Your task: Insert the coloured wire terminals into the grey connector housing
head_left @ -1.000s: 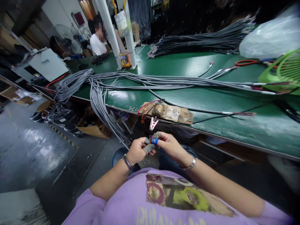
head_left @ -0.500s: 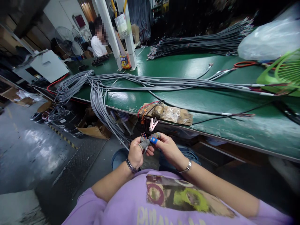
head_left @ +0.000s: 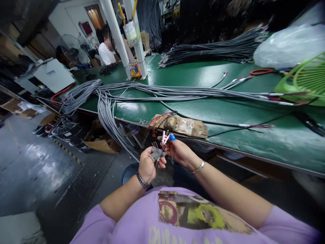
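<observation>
My left hand [head_left: 148, 163] has its fingers closed on the stripped end of a grey cable, and thin coloured wires [head_left: 154, 145] fan out above its thumb. Grey coverings wrap some of its fingertips. Just right of it, my right hand [head_left: 181, 152] has its blue-taped thumb at a pale pink clothes peg [head_left: 165, 137], with a finger on the peg's far side. The peg sits at the bench edge, by a wooden block [head_left: 186, 126] wrapped in clear tape. Red and black leads lie around the block's left end.
Long grey cables [head_left: 152, 90] run across the green bench [head_left: 142, 110], and a bundle droops over its front edge. Behind lie a dark cable bundle [head_left: 208, 51], a plastic bag [head_left: 276, 47] and a green basket [head_left: 304, 79]. A person [head_left: 106, 51] sits at the far left.
My right hand has moved up from beside the left fingertips to the clothes peg, and its fingers have spread around it. My left hand stays on the cable end.
</observation>
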A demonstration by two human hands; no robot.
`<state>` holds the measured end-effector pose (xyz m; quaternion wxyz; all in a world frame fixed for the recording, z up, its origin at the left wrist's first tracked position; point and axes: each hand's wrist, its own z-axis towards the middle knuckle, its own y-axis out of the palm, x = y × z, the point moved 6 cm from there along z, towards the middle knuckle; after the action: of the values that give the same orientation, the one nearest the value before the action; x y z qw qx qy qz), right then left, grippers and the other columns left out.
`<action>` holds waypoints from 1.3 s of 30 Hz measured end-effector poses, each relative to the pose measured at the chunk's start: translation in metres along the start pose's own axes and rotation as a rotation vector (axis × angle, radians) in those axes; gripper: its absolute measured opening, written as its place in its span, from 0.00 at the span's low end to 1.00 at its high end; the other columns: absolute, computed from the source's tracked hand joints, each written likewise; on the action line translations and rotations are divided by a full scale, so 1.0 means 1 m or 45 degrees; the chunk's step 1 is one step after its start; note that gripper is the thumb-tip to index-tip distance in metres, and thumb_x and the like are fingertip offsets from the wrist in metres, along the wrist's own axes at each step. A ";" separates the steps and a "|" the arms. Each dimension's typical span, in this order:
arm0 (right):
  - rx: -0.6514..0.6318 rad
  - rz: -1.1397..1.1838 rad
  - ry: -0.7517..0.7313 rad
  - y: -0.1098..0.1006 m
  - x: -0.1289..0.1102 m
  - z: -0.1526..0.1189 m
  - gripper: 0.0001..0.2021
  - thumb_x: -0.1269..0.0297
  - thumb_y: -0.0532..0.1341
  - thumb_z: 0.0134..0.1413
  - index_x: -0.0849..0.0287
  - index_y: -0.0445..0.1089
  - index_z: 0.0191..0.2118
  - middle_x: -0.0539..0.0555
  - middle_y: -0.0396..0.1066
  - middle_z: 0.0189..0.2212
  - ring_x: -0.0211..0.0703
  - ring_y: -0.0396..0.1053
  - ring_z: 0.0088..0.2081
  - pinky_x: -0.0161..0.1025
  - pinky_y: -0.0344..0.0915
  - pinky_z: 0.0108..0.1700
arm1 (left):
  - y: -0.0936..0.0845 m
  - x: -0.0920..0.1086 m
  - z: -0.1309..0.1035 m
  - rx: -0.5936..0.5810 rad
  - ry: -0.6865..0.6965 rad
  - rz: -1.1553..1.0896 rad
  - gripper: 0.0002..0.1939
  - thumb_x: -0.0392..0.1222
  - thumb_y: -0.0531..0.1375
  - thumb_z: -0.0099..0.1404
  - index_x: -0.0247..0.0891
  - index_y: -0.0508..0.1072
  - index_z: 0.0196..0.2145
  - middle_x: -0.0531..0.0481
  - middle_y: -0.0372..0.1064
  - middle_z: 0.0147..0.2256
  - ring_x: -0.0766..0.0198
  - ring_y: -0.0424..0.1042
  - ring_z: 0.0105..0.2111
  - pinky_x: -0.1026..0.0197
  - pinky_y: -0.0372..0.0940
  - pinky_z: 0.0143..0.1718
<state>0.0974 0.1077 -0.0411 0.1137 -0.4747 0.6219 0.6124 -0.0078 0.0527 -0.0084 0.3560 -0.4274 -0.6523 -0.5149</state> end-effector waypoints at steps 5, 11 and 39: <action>0.038 -0.032 -0.181 0.006 -0.011 0.005 0.21 0.43 0.65 0.43 0.61 0.73 0.29 0.50 0.68 0.25 0.33 0.60 0.24 0.32 0.61 0.28 | 0.002 0.003 0.007 0.003 -0.017 -0.007 0.11 0.44 0.63 0.52 0.34 0.68 0.23 0.51 0.69 0.16 0.71 0.64 0.12 0.71 0.52 0.12; 0.053 0.235 -0.070 0.011 -0.006 0.008 0.17 0.48 0.68 0.41 0.59 0.72 0.28 0.49 0.69 0.24 0.35 0.63 0.26 0.33 0.63 0.30 | -0.001 -0.002 0.011 0.009 -0.035 0.036 0.10 0.44 0.63 0.51 0.34 0.68 0.23 0.51 0.69 0.16 0.71 0.64 0.11 0.71 0.52 0.12; 0.032 -0.591 -0.257 0.017 -0.014 -0.042 0.15 0.53 0.68 0.40 0.60 0.71 0.27 0.49 0.68 0.23 0.36 0.61 0.25 0.36 0.59 0.30 | -0.003 -0.006 -0.007 -0.170 -0.047 0.497 0.18 0.52 0.66 0.50 0.35 0.68 0.24 0.50 0.70 0.18 0.67 0.68 0.16 0.66 0.63 0.18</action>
<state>0.1107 0.0739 -0.0106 0.3188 -0.5397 0.4893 0.6063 -0.0081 0.0440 -0.0134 0.4079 -0.5778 -0.5279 -0.4701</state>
